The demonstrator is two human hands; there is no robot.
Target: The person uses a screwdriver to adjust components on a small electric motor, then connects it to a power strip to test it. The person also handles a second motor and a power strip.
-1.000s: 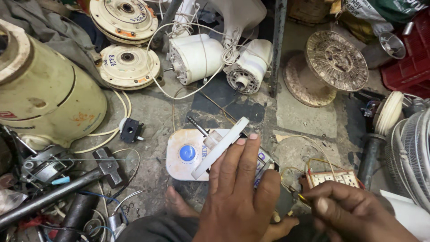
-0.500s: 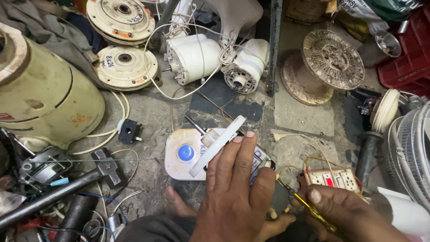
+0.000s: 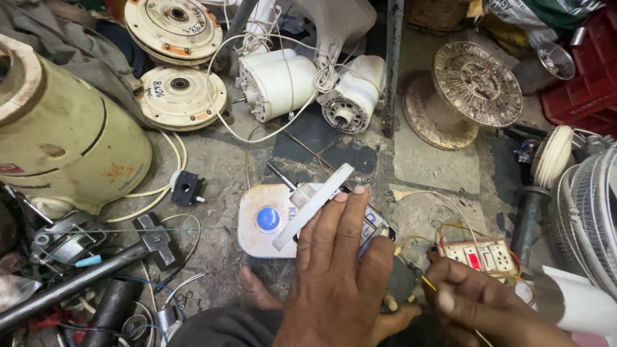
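White plastic fan base (image 3: pixel 270 222) lies on the concrete floor (image 3: pixel 437 160) under our flat, open left hand (image 3: pixel 337 270), steadying it, while our right hand (image 3: pixel 482 302) pinches a thin yellow probe (image 3: pixel 429 284) beside the switchboard (image 3: pixel 482 256).

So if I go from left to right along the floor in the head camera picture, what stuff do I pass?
Big cream drum → hammer → small black switch → white base with blue button → left hand → socket board → fan guard.
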